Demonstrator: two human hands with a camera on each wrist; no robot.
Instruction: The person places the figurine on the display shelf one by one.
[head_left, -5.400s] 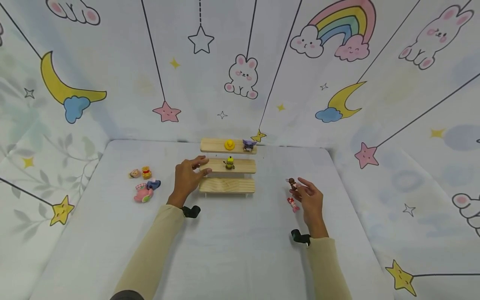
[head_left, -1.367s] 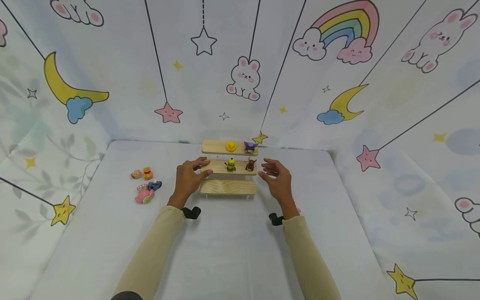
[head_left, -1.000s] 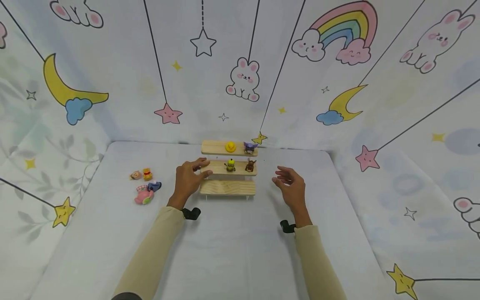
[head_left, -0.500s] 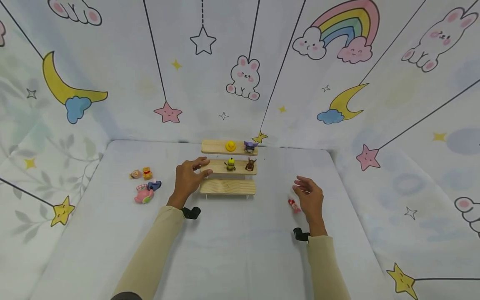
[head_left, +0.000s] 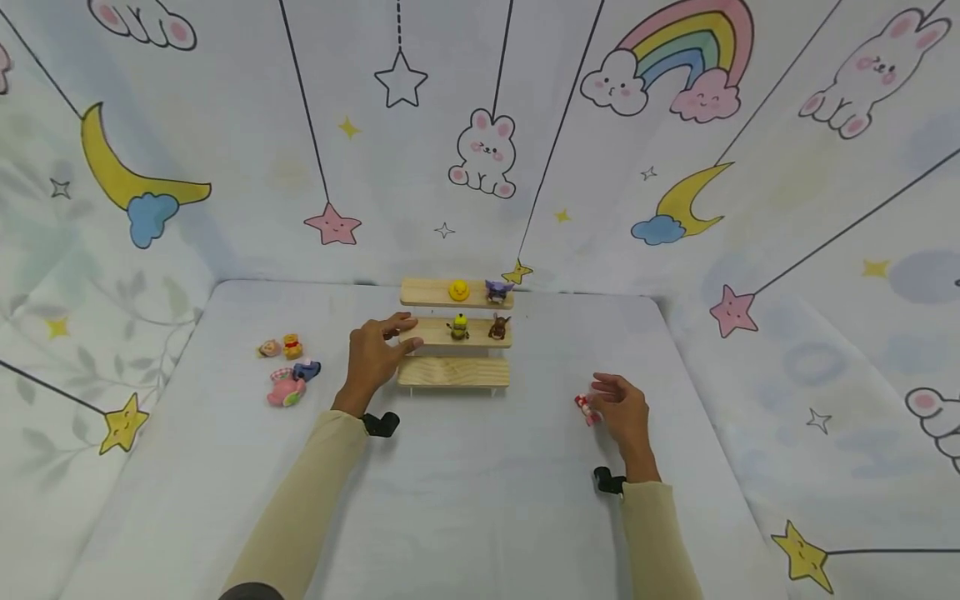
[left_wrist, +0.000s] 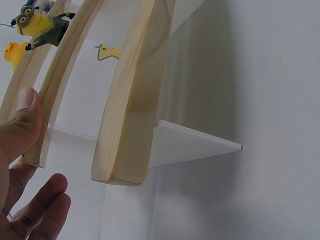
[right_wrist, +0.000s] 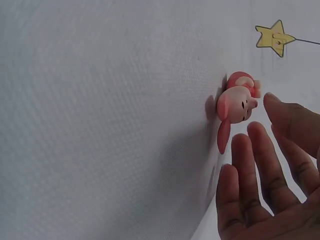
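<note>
My left hand grips the left end of the middle plank of a three-tier wooden display shelf, thumb on one side and fingers on the other. On that plank stand a yellow-and-green Minion figurine and a brown eared figurine. The top plank carries a yellow duck and a purple figurine. At the right, my right hand is beside a small pink piglet-like figurine lying on the cloth. In the right wrist view its fingers are loosely bent, with a gap between them and the figurine.
On the left of the white table lie several toys: a round-faced figure, a yellow-and-red bear, a blue figure and a pink toy. The lowest plank is bare. A printed cloth backdrop rises behind.
The brown figurine, earlier in my right hand, now stands on the middle plank. My right hand let go, withdrew rightward and came down by the pink figurine. The left hand keeps its grip.
</note>
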